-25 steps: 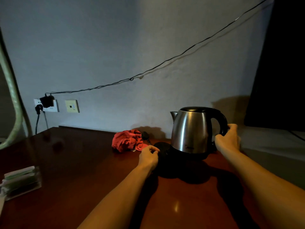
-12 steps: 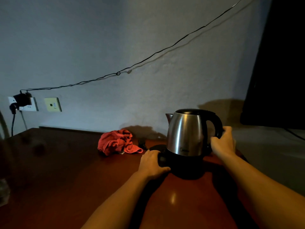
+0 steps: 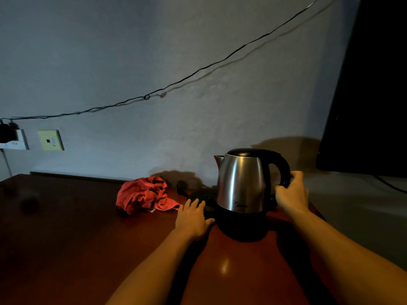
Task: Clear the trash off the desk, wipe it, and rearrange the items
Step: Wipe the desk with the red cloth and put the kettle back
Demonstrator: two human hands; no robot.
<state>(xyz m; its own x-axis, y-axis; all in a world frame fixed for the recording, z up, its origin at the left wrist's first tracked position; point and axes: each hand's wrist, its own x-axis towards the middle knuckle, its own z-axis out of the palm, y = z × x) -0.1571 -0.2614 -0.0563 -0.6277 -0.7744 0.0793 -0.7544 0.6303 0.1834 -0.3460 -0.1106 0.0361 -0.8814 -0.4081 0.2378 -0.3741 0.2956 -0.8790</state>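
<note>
Head view: steel kettle (image 3: 242,183) stands upright at the right end of the dark wooden desk (image 3: 66,238). The right hand (image 3: 291,193) is closed around its black handle. The left hand (image 3: 193,216) lies flat, fingers spread, beside the kettle's black lower part, its fingertips on what seems to be the round base plate (image 3: 201,194), hard to make out in the dim light. A crumpled red cloth (image 3: 145,194) lies just left of that, near the wall (image 3: 154,51).
</note>
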